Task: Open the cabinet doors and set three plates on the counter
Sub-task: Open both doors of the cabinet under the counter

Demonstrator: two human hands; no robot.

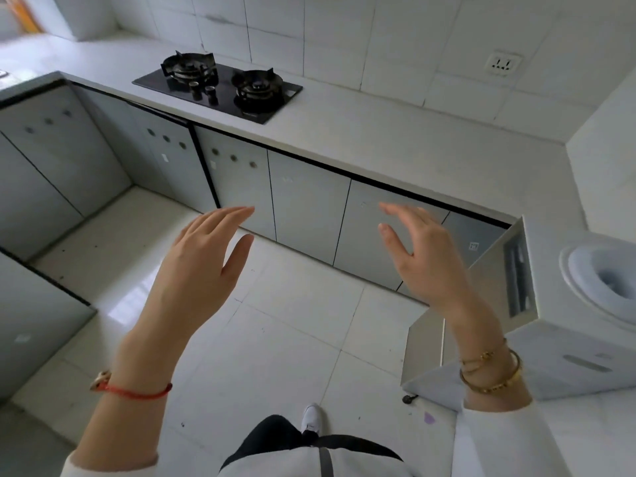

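Left hand point(203, 256) and right hand point(423, 256) are both raised, fingers extended, grasping nothing, clear of all surfaces. At 12 o'clock beyond them, the cabinet doors point(306, 197) are closed under the counter point(395, 146); stove point(220, 86) at 11 o'clock. No handles visible; judged best hooked at the top edge. Plates not in view, presumably inside: likely rigid, smooth, breakable; grip by the rim.

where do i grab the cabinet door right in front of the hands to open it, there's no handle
Probably its top edge: the cabinet door is a flat handle-less panel, with a dark recess running under the counter lip above it. Hook fingertips in from above and pull outward. Both the left hand and right hand are free.
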